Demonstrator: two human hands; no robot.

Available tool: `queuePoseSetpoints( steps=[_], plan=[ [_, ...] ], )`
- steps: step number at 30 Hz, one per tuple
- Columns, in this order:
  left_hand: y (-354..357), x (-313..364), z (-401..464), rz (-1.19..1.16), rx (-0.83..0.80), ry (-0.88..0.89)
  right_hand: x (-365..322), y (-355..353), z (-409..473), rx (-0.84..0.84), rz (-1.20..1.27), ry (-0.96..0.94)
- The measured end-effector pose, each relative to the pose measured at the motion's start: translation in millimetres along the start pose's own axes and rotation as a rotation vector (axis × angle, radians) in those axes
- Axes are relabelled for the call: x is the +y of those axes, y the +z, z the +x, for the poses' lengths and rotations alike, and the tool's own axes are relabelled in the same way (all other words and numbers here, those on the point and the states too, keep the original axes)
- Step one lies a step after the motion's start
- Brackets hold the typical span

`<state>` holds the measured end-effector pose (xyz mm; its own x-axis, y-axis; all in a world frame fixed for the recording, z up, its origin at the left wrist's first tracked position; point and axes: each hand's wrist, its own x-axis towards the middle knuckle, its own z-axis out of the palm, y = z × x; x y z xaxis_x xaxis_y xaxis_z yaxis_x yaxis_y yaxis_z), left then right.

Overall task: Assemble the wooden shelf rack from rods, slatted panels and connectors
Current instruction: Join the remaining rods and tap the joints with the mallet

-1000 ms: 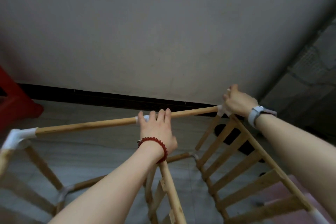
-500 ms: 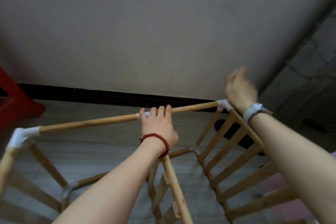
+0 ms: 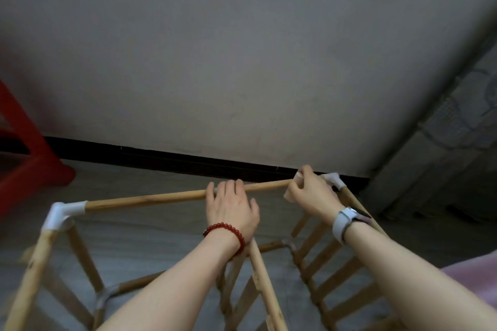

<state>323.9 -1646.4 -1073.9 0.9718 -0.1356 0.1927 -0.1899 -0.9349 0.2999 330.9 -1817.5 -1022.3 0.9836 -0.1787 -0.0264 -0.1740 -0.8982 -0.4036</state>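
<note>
Head view: wooden shelf rack (image 3: 269,293) half built, standing on grey floor (image 3: 150,234) close to grey wall (image 3: 242,62) with black baseboard (image 3: 161,156). Top rod (image 3: 145,199) runs across the far side, from white corner connector (image 3: 63,213) at left to white corner connector (image 3: 333,179) at right. Left hand (image 3: 231,209) lies over the top rod about mid-length, fingers curled over it, palm down; red bead bracelet (image 3: 224,234) on that wrist. A second rod (image 3: 266,290) runs from under the left wrist toward the camera. Right hand (image 3: 312,196) grips the top rod just beside the right connector, fingers wrapped round it, thumb side up; something pale shows under its fingers, cannot tell what. Grey smartwatch (image 3: 345,220) on right wrist, screen not readable. Slatted panel (image 3: 328,271) slopes down at right below the right forearm. Lower rods and grey connector (image 3: 106,297) visible at lower left, blurred. Red plastic stool (image 3: 27,164) at left edge on the floor. Quilted mattress-like surface (image 3: 462,126) at right against the wall. Pink fabric (image 3: 473,271) at right lower edge. No brand, label or writing legible anywhere.
</note>
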Motion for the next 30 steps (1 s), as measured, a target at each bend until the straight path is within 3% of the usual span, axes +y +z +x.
queuePoseSetpoints(
  steps=[7,11,18,22,26,30],
  plan=[
    [-42.5,-98.6,-11.6,0.238,-0.228,0.022,-45.2,19.7,-25.3,-0.351,0.232,0.014],
    [-58.4,-123.0,-50.9,0.245,-0.28,0.136,-55.6,19.9,-55.9,-0.267,-0.061,-0.151],
    [-85.6,-109.5,-141.4,-0.013,-0.632,0.189,-48.5,4.6,-146.6,-0.092,-0.474,-0.451],
    [-103.2,-78.7,-199.2,-0.146,-0.724,0.28,-38.6,-10.0,-217.5,-0.216,-0.543,-0.614],
    [-104.9,-56.3,-255.2,-0.183,-0.871,0.343,-24.1,-3.8,-283.3,-0.294,-0.67,-0.613],
    [-103.4,-54.4,-282.2,-0.147,-0.737,0.26,-23.6,8.1,-317.3,-0.256,-0.729,-0.486]
  ],
)
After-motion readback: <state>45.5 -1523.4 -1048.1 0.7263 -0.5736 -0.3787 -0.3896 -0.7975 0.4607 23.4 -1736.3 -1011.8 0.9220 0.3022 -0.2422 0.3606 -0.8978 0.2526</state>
